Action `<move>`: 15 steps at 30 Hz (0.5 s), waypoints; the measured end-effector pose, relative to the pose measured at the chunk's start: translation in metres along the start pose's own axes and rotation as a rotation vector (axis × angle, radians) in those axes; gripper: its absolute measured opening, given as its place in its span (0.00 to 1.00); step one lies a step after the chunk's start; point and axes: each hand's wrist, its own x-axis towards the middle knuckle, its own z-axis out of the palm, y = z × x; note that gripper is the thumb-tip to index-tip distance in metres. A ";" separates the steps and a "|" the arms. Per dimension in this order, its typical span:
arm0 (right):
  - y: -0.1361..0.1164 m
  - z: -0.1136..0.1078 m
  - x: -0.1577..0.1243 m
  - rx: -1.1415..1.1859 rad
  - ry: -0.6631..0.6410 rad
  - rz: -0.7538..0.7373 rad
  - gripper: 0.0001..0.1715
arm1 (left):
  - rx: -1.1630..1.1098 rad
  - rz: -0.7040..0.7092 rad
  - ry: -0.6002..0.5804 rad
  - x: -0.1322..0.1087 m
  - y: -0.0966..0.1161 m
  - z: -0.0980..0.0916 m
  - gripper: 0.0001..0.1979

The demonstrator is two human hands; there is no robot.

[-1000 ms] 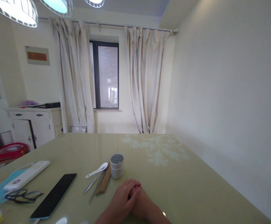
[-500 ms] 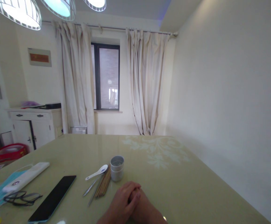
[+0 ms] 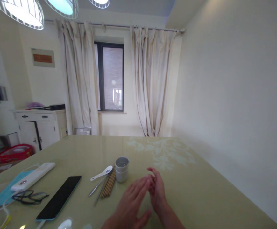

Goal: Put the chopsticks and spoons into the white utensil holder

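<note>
My left hand [image 3: 134,197] is over the near part of the table, its fingers stretched out and its thumb apart. Its fingertips meet the fingers of my right hand [image 3: 158,190], which is raised with one finger extended and the others partly bent. I see nothing held in either hand. Just beyond them stands a grey cup [image 3: 122,175], upright, with small holes visible inside. Left of the cup lies a bundle of brown chopsticks [image 3: 109,185]. A white spoon [image 3: 102,173] rests with its bowl by the chopsticks, and thin metal utensils [image 3: 95,187] lie alongside.
A black phone [image 3: 59,197] with a cable lies to the left on the glossy table [image 3: 200,197]. Farther left are folded glasses [image 3: 30,197], a white power strip-like device [image 3: 33,176] and a blue mask [image 3: 0,197]. A wall [image 3: 236,95] runs along the right side.
My hands, clasped together before, have come apart into a loose fingertip contact, with the fingers opened. The view has shifted slightly; the items on the table keep their places.
</note>
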 end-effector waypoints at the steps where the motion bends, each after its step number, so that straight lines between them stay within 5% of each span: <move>1: -0.005 -0.004 0.004 0.113 -0.014 0.020 0.20 | -0.006 0.064 -0.076 0.003 0.003 0.003 0.50; 6: -0.023 -0.022 0.016 0.445 -0.114 0.009 0.18 | -0.052 0.103 -0.201 0.014 0.016 0.016 0.52; 12: -0.030 -0.022 0.012 0.610 -0.111 -0.032 0.16 | -0.038 0.140 -0.059 0.015 0.024 0.005 0.39; 15: -0.032 -0.021 0.009 0.617 -0.109 -0.024 0.16 | 0.064 0.152 0.107 0.013 0.021 0.008 0.26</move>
